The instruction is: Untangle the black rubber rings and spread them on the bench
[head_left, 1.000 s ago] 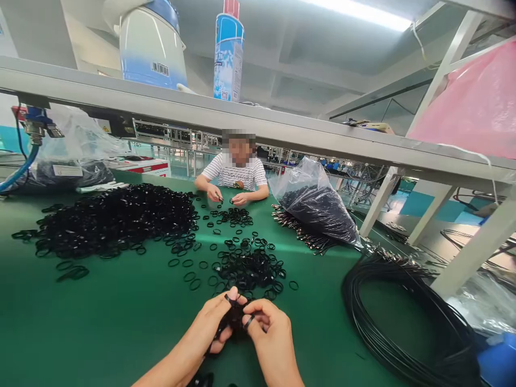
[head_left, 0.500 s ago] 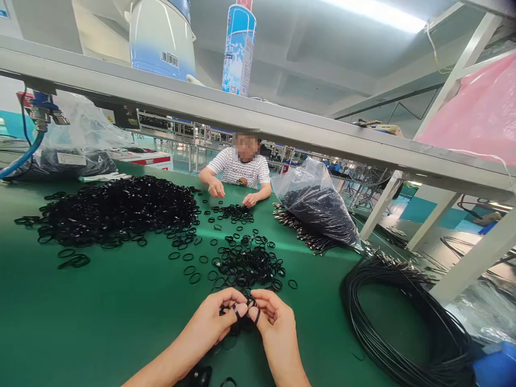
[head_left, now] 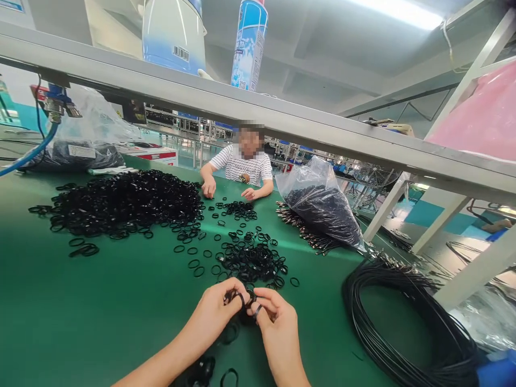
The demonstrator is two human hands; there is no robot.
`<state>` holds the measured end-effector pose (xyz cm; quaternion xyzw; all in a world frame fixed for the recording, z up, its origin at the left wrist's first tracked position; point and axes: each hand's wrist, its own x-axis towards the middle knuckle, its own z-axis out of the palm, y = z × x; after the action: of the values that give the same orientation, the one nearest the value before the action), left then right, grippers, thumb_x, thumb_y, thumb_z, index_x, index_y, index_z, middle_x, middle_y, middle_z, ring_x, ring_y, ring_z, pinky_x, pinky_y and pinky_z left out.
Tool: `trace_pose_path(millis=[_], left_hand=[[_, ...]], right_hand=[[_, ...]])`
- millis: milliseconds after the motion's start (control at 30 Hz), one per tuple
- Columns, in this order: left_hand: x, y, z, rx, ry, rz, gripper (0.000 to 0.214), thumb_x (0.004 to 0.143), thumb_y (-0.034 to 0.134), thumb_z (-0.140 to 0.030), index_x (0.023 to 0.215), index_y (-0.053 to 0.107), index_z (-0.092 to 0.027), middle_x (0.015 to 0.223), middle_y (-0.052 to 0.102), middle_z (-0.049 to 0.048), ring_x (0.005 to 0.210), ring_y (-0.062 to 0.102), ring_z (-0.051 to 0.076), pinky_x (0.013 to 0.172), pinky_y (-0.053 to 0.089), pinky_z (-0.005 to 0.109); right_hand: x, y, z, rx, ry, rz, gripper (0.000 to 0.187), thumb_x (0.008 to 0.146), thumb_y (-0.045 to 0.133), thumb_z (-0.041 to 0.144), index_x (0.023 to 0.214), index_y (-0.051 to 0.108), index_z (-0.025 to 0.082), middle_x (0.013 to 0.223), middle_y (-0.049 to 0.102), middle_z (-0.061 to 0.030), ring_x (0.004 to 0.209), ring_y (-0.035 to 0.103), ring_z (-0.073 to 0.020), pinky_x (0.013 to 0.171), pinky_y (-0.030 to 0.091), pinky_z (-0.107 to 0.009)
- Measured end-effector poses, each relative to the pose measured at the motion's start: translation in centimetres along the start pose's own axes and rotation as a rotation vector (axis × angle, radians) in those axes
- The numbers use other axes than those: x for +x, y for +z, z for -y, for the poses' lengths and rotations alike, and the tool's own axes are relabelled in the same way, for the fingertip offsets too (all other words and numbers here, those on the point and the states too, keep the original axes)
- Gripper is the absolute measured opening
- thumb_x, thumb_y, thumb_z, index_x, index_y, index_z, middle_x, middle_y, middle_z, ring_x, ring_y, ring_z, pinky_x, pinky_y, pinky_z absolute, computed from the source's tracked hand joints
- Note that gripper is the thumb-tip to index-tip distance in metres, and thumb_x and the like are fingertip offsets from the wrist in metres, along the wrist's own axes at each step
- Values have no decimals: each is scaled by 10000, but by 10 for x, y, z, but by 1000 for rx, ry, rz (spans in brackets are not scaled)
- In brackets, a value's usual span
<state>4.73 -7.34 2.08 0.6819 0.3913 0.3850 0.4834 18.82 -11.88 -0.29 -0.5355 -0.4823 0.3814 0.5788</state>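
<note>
My left hand [head_left: 217, 309] is closed in a pinch on a thin black ring [head_left: 242, 299] by its thumb tip. Close beside it, my right hand [head_left: 279, 316] also pinches a black ring [head_left: 258, 310], which lies across the thumb. The fingertips of both hands nearly meet, and more black rings show dark between and beneath them. Just beyond my fingers lies a small heap of black rings [head_left: 258, 259]. Nearer to me, a few rings [head_left: 229, 377] rest on the green table [head_left: 133, 312], partly behind my left forearm.
A large heap of rings [head_left: 129, 204] spreads at the left. Across the table a person [head_left: 246, 166] has both hands by another small heap [head_left: 241, 209]. A clear bag of black parts [head_left: 322, 209] and a coil of black cable [head_left: 350, 301] lie right. A shelf [head_left: 282, 115] crosses above.
The view has shifted a little, so the background sits further right. My hands stay together, with the fingers slightly moved around the rings. The other person's one hand has moved toward the large heap.
</note>
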Motion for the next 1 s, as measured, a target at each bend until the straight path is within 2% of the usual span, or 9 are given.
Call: trace_pose_path(millis=[133, 200, 367, 567, 733, 867, 1000], left_hand=[[2, -1, 2, -116, -181, -128, 186, 767, 503, -379, 726, 518, -197, 459, 282, -117, 382, 208, 61, 397, 150, 178], [2, -1, 3, -178, -206, -158, 204, 780, 485, -408, 759, 498, -205, 444, 239, -129, 374, 190, 59, 392, 132, 173], [-4, 6, -1, -239, -122, -229, 147, 842, 414, -345, 794, 453, -212, 500, 255, -119, 403, 228, 57, 408, 205, 156], [-12, 15, -6, -214, -33, -240, 217, 880, 406, -411, 762, 398, -230, 594, 216, -95, 441, 235, 62, 395, 228, 152], [-15, 21, -8, -195, -25, -257, 230, 886, 392, -416, 751, 382, -230, 590, 210, -95, 436, 225, 60, 392, 225, 150], [-17, 19, -13, -168, -17, -263, 212, 877, 399, -400, 754, 387, -228, 547, 236, -103, 410, 242, 57, 385, 224, 148], [-15, 9, -14, -142, -8, -322, 191, 877, 402, -381, 763, 407, -227, 538, 252, -104, 407, 247, 54, 398, 243, 142]], right_hand=[[0, -2, 5, -65, -20, -75, 148, 763, 552, 224, 874, 634, 170, 747, 685, -32, 713, 645, -180, 659, 491, -249], [1, -1, 7, -68, -30, -89, 125, 767, 556, 235, 845, 631, 172, 751, 684, -33, 711, 642, -179, 653, 485, -247], [3, 3, 7, -58, -52, -132, 90, 762, 535, 218, 788, 612, 178, 732, 669, -24, 686, 629, -172, 632, 472, -242], [8, -2, 4, -122, -43, -228, 84, 721, 504, 172, 731, 585, 189, 647, 613, 3, 610, 577, -153, 552, 425, -222], [14, -6, 6, -141, -45, -289, 64, 703, 513, 163, 703, 565, 200, 624, 586, 20, 591, 547, -142, 557, 407, -219], [18, -20, 3, -131, -27, -336, 75, 689, 513, 164, 682, 574, 207, 597, 568, 29, 572, 532, -140, 529, 395, -217], [23, -41, -3, -93, 18, -392, 125, 709, 482, 183, 737, 604, 188, 655, 604, -7, 600, 555, -152, 484, 379, -218]])
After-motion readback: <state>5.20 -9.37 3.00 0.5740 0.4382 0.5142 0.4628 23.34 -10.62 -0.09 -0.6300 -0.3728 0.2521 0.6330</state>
